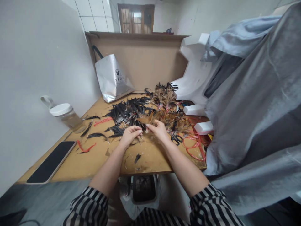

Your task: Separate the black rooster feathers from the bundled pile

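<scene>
Brown feathers (147, 118) rise from my right hand (159, 129), whose thumb and fingers are pinched round their lower end. My left hand (132, 135) is just to the left, a small gap away, its fingertips pressed together on something too small to make out. Behind both hands lies a heap of black feathers (127, 110). Brown feather bunches (176, 121) lie beyond my right hand, and more upright bunches (164, 94) with reddish bases stand farther back. Black-handled scissors (176, 139) rest beside my right wrist.
A phone (51, 161) lies at the table's (94, 163) left front, near a lidded jar (67, 116). A silver bag (113, 78) leans at the back. Red ribbon (194, 146) and white foam blocks (203, 127) are on the right, beside grey cloth (254, 110). A bin (144, 188) stands below.
</scene>
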